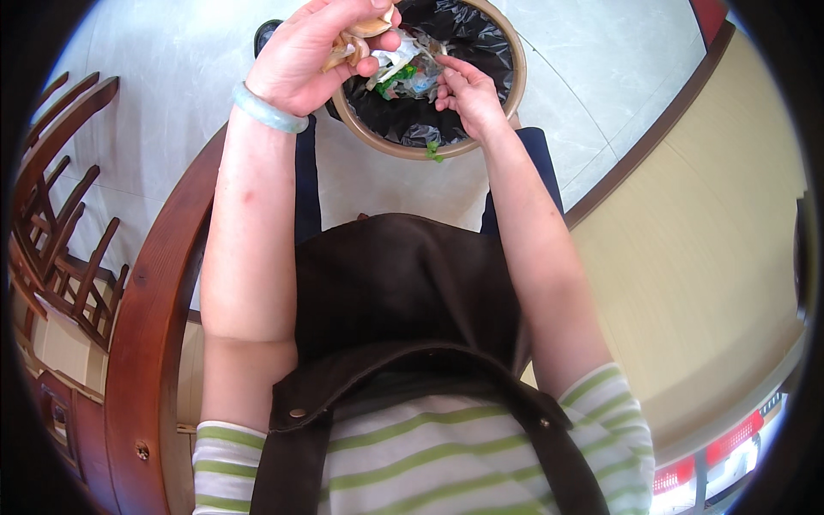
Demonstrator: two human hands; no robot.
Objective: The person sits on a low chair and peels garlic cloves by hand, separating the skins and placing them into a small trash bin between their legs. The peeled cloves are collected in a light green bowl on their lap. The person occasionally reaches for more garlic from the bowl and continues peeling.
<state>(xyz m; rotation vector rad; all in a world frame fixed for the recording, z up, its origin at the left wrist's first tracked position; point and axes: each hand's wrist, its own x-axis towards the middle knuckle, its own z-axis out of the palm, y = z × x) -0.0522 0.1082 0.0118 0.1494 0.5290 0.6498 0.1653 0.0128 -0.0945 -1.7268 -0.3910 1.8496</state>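
My left hand (306, 61) is raised at the top of the view, its fingers wrapped round several garlic cloves (372, 27) in dry, brownish skin. Part of this hand is cut off by the picture's edge. Below it, a round trash bin (520, 80) with a tan rim has a black plastic liner (380, 119). Crumpled plastic wrappers (402, 80) and pale scraps lie inside. My right hand (473, 96) hangs over the bin, fingers bent, thumb near the index finger. A thin pale strip (426, 51) is by its fingertips; whether they grip it is unclear.
A green leaf sprig (434, 152) clings to the bin's near rim. At left stand a wooden beam-like edge (161, 251) and dark wooden chairs (71, 193). A beige surface (682, 257) with a brown border lies at right. A dark apron (412, 283) covers my lap.
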